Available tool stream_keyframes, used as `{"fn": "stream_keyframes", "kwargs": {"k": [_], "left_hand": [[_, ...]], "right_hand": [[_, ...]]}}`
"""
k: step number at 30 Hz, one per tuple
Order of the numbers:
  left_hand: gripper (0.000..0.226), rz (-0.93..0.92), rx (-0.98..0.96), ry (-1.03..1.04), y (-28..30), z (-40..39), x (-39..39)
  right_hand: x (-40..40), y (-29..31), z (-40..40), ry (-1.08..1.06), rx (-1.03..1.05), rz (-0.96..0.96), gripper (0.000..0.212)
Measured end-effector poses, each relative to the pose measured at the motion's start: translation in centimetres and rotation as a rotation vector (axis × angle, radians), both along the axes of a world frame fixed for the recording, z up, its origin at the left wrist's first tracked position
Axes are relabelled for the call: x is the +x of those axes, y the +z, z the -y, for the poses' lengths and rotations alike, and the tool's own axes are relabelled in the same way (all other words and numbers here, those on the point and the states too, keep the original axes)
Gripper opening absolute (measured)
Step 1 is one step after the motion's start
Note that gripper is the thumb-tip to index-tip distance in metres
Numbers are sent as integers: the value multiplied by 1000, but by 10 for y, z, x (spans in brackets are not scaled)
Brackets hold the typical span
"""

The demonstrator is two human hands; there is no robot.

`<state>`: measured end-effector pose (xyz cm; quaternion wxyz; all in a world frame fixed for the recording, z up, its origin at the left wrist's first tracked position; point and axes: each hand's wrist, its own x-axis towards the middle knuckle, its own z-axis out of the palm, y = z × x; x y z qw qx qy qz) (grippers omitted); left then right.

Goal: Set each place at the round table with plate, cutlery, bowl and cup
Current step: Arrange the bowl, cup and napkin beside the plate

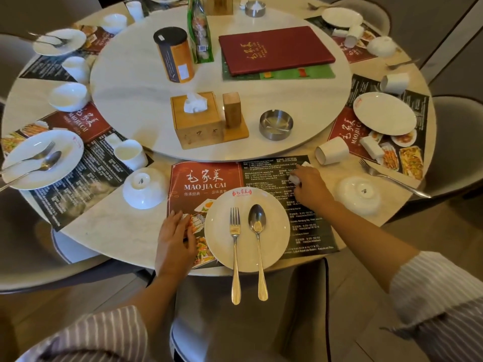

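Head view: left hand [175,237] lying flat and released on the placemat [209,178], likely pinning it to the surface. Right hand [309,182] clenched on a small white thing [295,178], unidentifiable. Plate [247,231] centred near the edge, fork [235,246] and spoon [258,241] across it. Bowl [145,188] upturned left; cup [332,151] tipped over beyond.

Near place: plate [247,228] on placemat [209,178], fork [235,246] and spoon [258,244] across it.
Your left hand [175,237] lies flat on the mat beside the plate; your right hand [309,185] grips something small and white. Bowl [145,188] inverted at left.
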<state>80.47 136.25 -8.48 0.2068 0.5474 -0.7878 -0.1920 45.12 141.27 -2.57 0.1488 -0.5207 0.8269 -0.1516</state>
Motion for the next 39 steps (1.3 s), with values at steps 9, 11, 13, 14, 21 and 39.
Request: {"fn": "stream_keyframes", "kwargs": {"k": [9, 11, 13, 14, 21, 39], "left_hand": [[41, -2, 8, 6, 2, 0, 1], [41, 1, 9, 10, 2, -1, 1], [41, 0, 13, 6, 2, -2, 0], [41, 0, 12, 5, 2, -1, 1], [43, 5, 40, 4, 1, 1, 3], [43, 12, 30, -7, -1, 2, 3]], "right_hand": [[33, -2, 24, -12, 2, -94, 51], [33, -5, 28, 36, -5, -138, 52], [33, -6, 34, 44, -12, -162, 50], [35, -6, 39, 36, -15, -155, 49], [42, -9, 65, 42, -54, -78, 51], [-9, 21, 50, -697, -398, 28, 38]]}}
